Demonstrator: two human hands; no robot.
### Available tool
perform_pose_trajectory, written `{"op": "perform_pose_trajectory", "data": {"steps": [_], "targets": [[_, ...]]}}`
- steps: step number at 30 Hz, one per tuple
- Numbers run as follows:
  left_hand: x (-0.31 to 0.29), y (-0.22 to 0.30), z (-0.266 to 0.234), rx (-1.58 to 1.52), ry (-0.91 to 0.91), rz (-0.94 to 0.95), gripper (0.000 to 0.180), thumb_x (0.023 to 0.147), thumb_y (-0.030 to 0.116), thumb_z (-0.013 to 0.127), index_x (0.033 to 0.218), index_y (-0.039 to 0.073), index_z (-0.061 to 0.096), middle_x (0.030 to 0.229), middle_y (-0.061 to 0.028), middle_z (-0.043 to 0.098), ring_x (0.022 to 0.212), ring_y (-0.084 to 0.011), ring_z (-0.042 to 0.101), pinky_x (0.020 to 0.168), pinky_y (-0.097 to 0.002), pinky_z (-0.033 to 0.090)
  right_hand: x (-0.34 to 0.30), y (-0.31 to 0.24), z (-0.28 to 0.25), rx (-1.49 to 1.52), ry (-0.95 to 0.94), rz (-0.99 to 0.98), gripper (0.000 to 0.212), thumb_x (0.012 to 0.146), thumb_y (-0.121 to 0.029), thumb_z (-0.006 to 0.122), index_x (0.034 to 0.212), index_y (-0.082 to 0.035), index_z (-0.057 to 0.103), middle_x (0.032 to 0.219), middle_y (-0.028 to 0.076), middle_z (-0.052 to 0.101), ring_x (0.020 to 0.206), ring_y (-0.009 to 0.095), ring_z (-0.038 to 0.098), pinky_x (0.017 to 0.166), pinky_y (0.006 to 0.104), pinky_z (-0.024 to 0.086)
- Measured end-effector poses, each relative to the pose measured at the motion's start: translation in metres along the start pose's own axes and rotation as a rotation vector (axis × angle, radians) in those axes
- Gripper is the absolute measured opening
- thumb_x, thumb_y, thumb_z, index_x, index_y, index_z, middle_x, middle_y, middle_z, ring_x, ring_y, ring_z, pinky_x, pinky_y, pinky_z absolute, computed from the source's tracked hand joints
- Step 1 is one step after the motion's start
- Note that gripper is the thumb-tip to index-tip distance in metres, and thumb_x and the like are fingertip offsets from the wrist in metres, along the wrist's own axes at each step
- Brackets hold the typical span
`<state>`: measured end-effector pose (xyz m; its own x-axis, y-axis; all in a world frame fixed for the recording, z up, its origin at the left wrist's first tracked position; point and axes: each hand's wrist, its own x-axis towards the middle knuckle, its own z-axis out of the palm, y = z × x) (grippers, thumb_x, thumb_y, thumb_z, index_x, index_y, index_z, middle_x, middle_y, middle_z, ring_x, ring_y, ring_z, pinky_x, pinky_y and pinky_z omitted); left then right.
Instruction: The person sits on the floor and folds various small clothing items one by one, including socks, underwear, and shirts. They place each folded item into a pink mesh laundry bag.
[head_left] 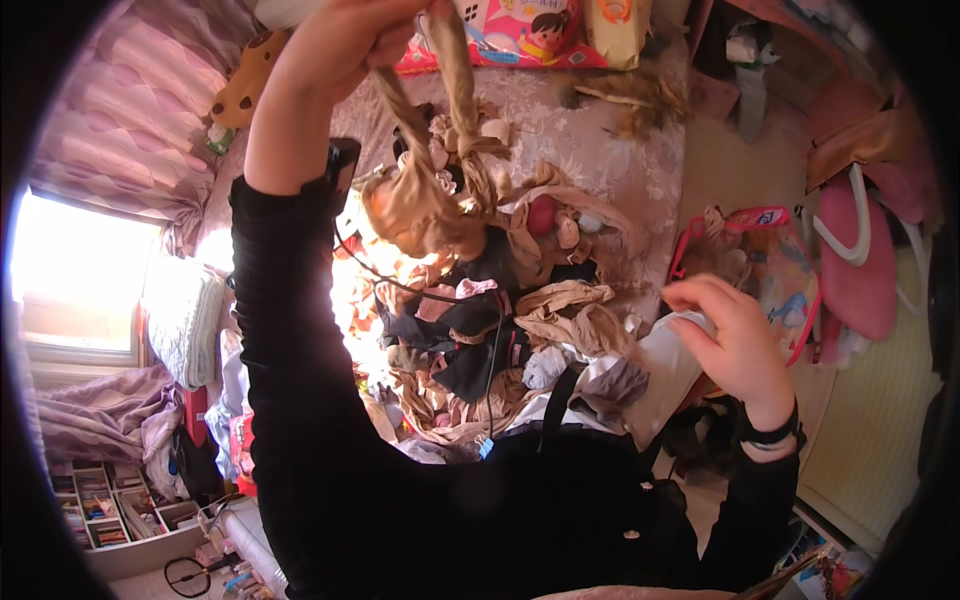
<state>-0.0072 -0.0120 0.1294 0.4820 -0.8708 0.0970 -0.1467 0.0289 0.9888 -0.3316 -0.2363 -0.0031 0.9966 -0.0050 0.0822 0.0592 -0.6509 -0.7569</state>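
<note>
My left hand (365, 45) is raised at the top of the view, fingers closed on a pair of beige tights (415, 215). The legs hang down twisted, and the bunched part dangles over a heap of clothes. My right hand (735, 340) hovers at the right edge of the bed, fingers stretched and thumb apart, with nothing visible in it. Below the tights lie tan stockings (575, 315), black garments (470, 370), a pink piece (475, 289) and a grey bundle (610, 385). White cloth (660, 375) lies close to my right fingers.
A clear bag with red trim (795, 310) stands right of the bed, near a pink chair (862, 265). A pink package (520, 35) and a furry brown thing (640, 100) lie at the far side. A window (85, 285) glares at left. A dark cable (495, 350) crosses the heap.
</note>
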Motion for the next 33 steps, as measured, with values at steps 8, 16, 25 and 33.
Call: {"op": "perform_pose_trajectory", "data": {"steps": [8,16,25,33], "targets": [[0.072,0.078,0.118,-0.133,-0.326,0.501,0.032,0.091,0.006,0.050,0.121,-0.005,0.048,0.105,-0.0109,0.059,0.077,-0.0096,0.050,0.061,-0.0209,0.041,0.114,-0.002,0.043,0.023,0.426,-0.332,0.090,0.066,-0.027,0.081,0.136,-0.001,0.031,0.132,0.021,0.043,0.121,0.029,0.044,0.097,0.0349,0.038],[0.106,-0.021,0.160,0.488,-0.181,0.366,0.076,0.085,0.042,0.064,0.136,-0.001,0.026,0.093,-0.0099,0.060,0.078,-0.0164,0.059,0.065,-0.0295,0.048,0.079,0.014,-0.042,1.284,0.720,-0.007,0.020,0.093,-0.022,0.053,0.107,-0.008,0.058,0.099,0.000,0.062,0.083,0.012,0.059,0.070,0.0270,0.047],[0.106,-0.071,0.217,0.015,-0.461,0.042,0.056,0.079,0.018,0.071,0.128,0.001,0.047,0.102,-0.0091,0.063,0.084,-0.0123,0.061,0.073,-0.0264,0.050,0.026,0.003,-0.112,1.176,0.839,-0.208,0.029,0.095,-0.024,0.051,0.116,-0.004,0.052,0.110,0.006,0.058,0.103,0.016,0.054,0.089,0.0320,0.044],[0.179,0.026,0.167,0.610,0.065,0.479,0.022,0.074,-0.001,0.055,0.094,0.002,0.062,0.078,-0.0004,0.060,0.072,-0.0076,0.054,0.068,-0.0220,0.044,-0.035,0.005,-0.153,0.950,1.176,-0.125,0.018,0.096,-0.022,0.050,0.094,-0.004,0.055,0.078,0.006,0.062,0.058,0.013,0.057,0.055,0.0274,0.049]]}}
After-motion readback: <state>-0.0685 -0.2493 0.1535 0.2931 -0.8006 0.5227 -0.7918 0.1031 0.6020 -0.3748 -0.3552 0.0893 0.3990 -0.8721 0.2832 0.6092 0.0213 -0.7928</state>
